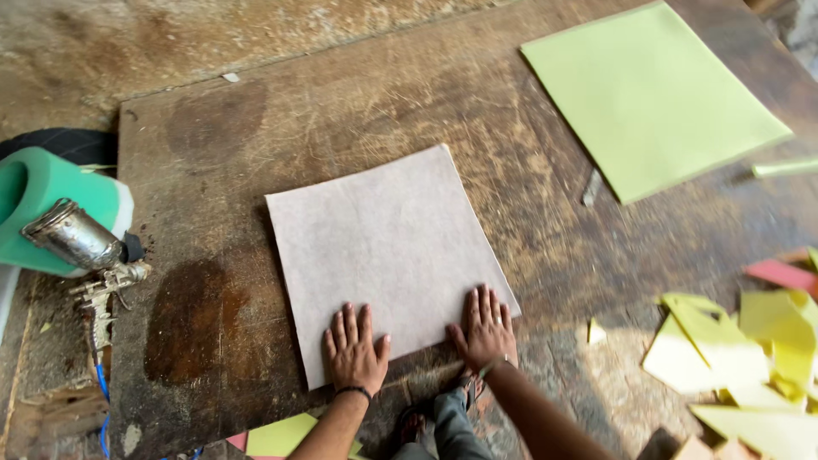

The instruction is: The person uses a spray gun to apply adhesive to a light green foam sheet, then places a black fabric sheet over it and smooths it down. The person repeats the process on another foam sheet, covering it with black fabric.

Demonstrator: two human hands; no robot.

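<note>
A grey square sheet [383,247] lies flat on a dark, worn wooden board [213,153]. My left hand [354,349] presses flat on the sheet's near left edge, fingers spread. Flat on the near right corner of the same sheet rests my right hand [486,328], also with fingers apart. Neither hand grips anything.
A light green sheet [652,94] lies at the far right of the board. Yellow and pink offcuts [750,349] pile at the right. A metal spray gun [81,243] with a blue hose rests on a green foam block [51,192] at the left. My feet show below the board.
</note>
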